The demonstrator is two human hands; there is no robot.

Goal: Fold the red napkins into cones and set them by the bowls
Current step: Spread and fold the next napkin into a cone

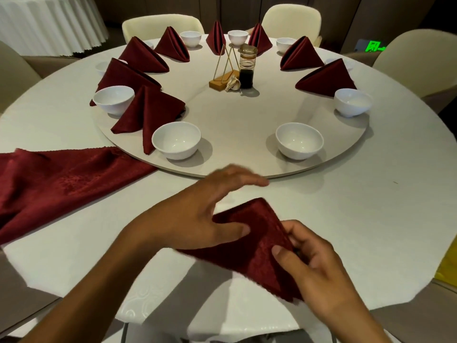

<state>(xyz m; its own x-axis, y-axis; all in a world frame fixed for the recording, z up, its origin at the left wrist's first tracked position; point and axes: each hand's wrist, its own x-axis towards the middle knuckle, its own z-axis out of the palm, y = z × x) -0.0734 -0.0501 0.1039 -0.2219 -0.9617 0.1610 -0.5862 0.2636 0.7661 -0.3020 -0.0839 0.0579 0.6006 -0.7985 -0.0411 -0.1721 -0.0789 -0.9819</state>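
Observation:
A partly folded red napkin lies on the white tablecloth near the front edge. My left hand rests on its left part with straight fingers and the thumb pressing the cloth. My right hand pinches the napkin's right edge between thumb and fingers. Several folded red cones stand beside white bowls around the turntable. Two near bowls, one at the left and one at the right, stand at its front rim. A flat pile of unfolded red napkins lies at the left.
A dark sauce jar, a gold wire stand on a wooden base and garlic sit at the turntable's middle. Cream chairs ring the round table. Another white-draped table stands at the back left.

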